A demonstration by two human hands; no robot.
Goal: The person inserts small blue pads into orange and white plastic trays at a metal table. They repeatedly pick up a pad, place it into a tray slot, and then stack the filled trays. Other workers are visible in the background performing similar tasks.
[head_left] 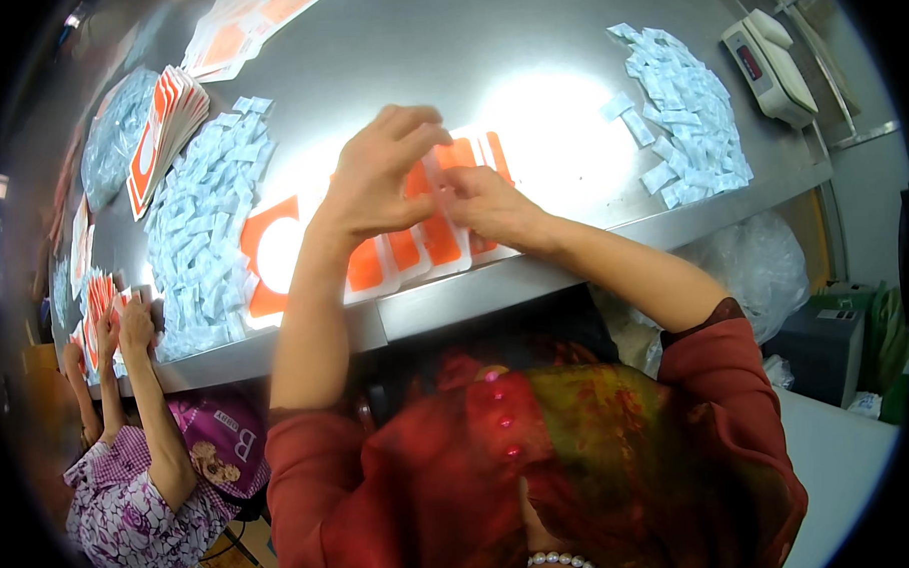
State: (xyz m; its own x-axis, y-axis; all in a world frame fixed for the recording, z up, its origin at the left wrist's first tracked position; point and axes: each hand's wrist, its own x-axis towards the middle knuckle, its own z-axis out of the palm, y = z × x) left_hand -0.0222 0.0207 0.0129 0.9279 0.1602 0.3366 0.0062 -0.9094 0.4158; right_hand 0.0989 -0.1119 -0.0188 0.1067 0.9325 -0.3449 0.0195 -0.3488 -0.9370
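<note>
A fanned row of flat orange-and-white pouches (372, 270) lies along the table's front edge before me. My left hand (383, 176) hovers over the row, slightly blurred. Its fingers are curved and stand apart from the thumb, and I see nothing between them. My right hand (494, 208) pinches the edge of one pouch, with its fingertips close to my left thumb. The mouths of the pouches under my hands are partly hidden. Left of the row, a pouch with a white circle (279, 254) lies beside a heap of small light-blue sachets (204, 228).
A second sachet heap (691, 110) lies at right, near a white scale (769, 68). Stacked pouches (165, 139) and a clear bag of sachets (117, 146) stand at far left. More pouches (250, 29) lie at the back. A co-worker's hands (134, 323) work at lower left.
</note>
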